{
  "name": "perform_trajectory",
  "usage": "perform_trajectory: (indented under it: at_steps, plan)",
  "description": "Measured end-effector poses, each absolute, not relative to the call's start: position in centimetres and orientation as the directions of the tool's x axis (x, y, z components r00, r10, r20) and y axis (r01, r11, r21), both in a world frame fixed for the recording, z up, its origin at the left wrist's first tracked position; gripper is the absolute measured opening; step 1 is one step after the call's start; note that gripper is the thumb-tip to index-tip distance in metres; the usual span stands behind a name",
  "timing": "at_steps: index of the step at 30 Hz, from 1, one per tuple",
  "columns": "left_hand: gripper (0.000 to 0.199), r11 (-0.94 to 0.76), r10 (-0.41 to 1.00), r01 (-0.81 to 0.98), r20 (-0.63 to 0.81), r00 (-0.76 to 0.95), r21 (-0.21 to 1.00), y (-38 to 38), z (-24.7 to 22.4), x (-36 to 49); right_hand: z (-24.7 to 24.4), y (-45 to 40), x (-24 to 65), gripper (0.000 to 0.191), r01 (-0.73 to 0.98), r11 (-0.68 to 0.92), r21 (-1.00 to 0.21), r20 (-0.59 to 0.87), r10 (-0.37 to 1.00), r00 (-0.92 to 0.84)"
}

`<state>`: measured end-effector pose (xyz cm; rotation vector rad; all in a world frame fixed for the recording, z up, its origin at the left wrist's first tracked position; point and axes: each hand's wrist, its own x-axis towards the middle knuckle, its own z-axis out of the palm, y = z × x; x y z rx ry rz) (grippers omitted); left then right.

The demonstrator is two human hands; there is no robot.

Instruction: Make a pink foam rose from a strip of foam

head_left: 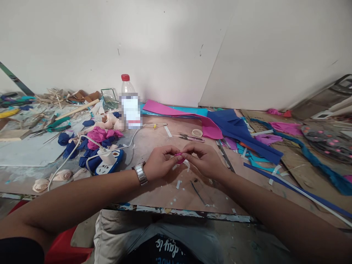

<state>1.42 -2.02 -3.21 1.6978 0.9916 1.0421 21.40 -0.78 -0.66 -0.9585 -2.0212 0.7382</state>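
Above the middle of the table, a small folded piece of pink crepe paper (180, 160) is pinched between the fingertips of both hands. My left hand (159, 163), with a metal watch (140, 173) at the wrist, is closed on its left side. From the right, my right hand (206, 159) grips it between thumb and forefinger; a pale curl shows just below. Thread snips (192, 138) and a tape roll (197, 133) lie beyond the right hand. A long pink paper strip (176, 111) stretches behind them, beside dark blue sheets (239, 132).
Left of my hands are a blue-and-white power strip (110, 167) with a looping white cable, paper flowers (100, 136) in pink and blue, and peach rosettes (63, 175). A red-capped bottle (128, 88) stands near the wall. Green-handled pliers (58, 125) lie farther left.
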Motion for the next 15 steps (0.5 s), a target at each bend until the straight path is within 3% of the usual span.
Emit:
perform_trajectory:
  at_steps: [7, 15]
  plan:
    - [0.032, -0.272, 0.902, 0.118, 0.211, 0.377, 0.955, -2.14, -3.85, 1.66, -1.12, -1.14, 21.19, 0.021, 0.395, 0.562, -0.727, 0.386, 0.81, -0.442]
    - [0.032, -0.263, 0.909, 0.119, 0.204, 0.363, 0.958, -2.28, -3.34, 1.66, -1.12, -1.53, 20.79, 0.017, 0.349, 0.462, -0.815, 0.32, 0.862, -0.394]
